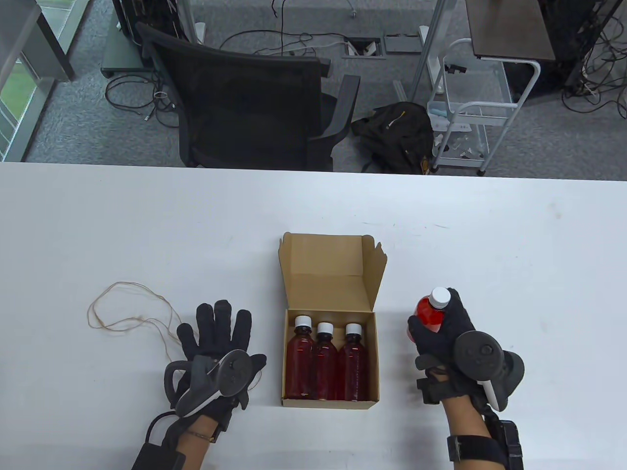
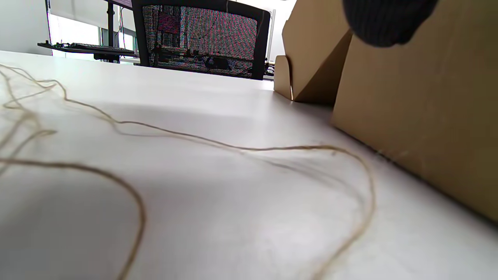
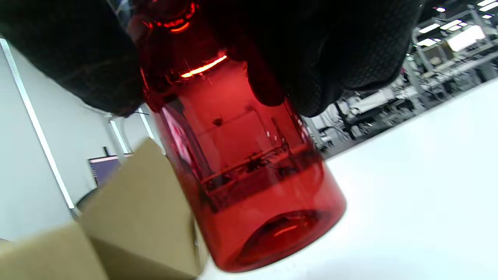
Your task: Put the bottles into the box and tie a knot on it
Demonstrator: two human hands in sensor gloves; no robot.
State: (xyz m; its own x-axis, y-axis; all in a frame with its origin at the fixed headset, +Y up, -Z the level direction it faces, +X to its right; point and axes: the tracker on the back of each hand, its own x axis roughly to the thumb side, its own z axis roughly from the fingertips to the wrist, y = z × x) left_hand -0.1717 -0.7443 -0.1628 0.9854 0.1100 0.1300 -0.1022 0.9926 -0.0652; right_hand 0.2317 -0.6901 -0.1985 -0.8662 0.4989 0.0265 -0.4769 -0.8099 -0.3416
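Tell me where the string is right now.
In the table view the string lies loose on the table, left of the box, just beyond the flat left hand.

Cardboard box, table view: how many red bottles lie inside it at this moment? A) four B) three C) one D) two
B: the table view shows three red bottles with white caps lying side by side in the cardboard box, while a fourth bottle is outside it, gripped by the right hand.
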